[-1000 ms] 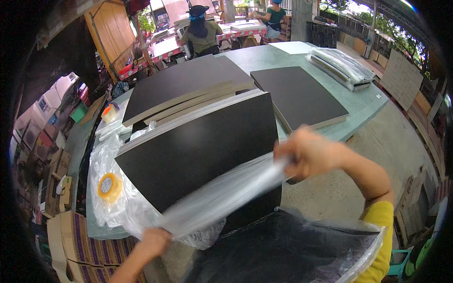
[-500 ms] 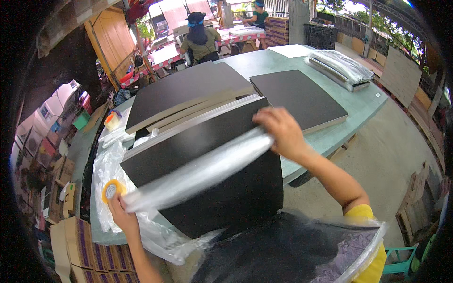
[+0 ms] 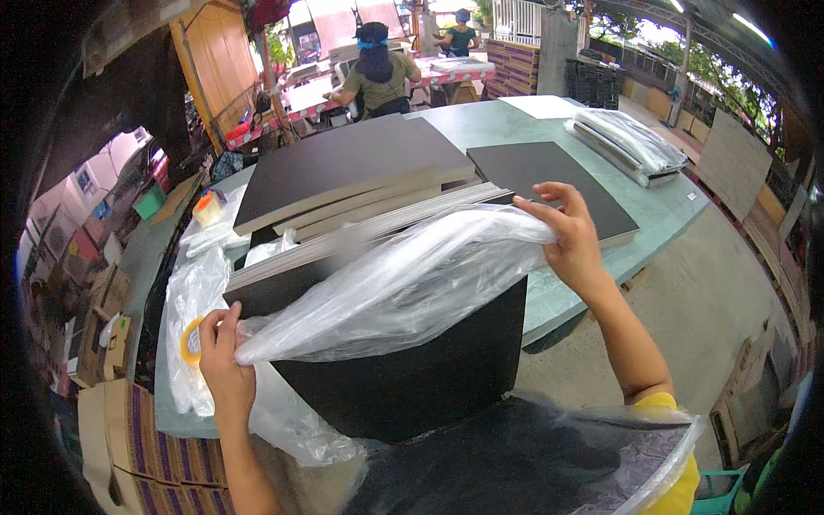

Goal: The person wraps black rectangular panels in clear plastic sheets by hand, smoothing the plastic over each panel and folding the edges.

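Note:
A clear plastic bag stretches crosswise in front of me, its opening bunched and bowed out between my hands. My left hand closes on its left end, beside a roll of yellow tape. At the other end my right hand pinches the bag, fingers near the boards' upper right corner. Behind the plastic, a stack of black boards with pale edges leans at the table's near side. The lower part of a black panel shows below the bag; the bag hides its middle.
Large black boards and a smaller black stack lie on the green table. Plastic-wrapped boards sit far right. Loose plastic and a tape roll lie left. Cartons stand lower left; two people work beyond.
The bag has gone from a narrow, blurred strip to a wider, billowing shape. My right hand has moved right and slightly down. The view has shifted a little.

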Motion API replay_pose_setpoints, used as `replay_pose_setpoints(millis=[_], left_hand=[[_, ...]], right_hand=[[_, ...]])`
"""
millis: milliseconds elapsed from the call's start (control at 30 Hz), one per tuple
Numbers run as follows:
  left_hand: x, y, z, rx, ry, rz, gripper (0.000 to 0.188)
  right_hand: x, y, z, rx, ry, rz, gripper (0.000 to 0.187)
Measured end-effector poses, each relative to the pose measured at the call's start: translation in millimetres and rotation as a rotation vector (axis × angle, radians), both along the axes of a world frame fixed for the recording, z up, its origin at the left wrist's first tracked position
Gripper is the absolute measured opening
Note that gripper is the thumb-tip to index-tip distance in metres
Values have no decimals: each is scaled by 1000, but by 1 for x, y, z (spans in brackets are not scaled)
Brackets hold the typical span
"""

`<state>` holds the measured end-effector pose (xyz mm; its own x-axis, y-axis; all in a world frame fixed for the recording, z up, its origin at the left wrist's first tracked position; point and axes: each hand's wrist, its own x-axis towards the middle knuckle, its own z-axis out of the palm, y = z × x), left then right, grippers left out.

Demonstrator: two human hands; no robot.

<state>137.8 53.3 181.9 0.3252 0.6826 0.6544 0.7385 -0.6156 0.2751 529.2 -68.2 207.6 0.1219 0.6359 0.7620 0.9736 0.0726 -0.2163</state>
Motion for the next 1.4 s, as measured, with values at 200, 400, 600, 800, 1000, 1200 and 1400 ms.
replay_pose_setpoints(millis=[200,400,600,800,1000,1200,1400], left_hand=[[-2,-6,9,198,-1,82,35],[-11,-18,2,274,-33,83,33],[-39,-38,24,-26,-345,-214,22],[-142,-3,-88,-592,-655,-450,33],[-93,-74,-250,-1873,-1129,-109,28],[-88,-97,-279,-1807,-864,19,31],[-79,-77,-220,-1894,-204,-519,37]], right_hand=[[-4,-23,8,-41,-50,-65,54],[-14,-46,8,-23,-114,-41,50],[28,-62,7,-228,867,529,38],[54,-79,-70,-548,1470,851,34],[31,-106,-270,-946,1796,50,37],[25,-109,-354,-1173,1371,-131,32],[39,-120,-331,-1596,1044,85,28]])
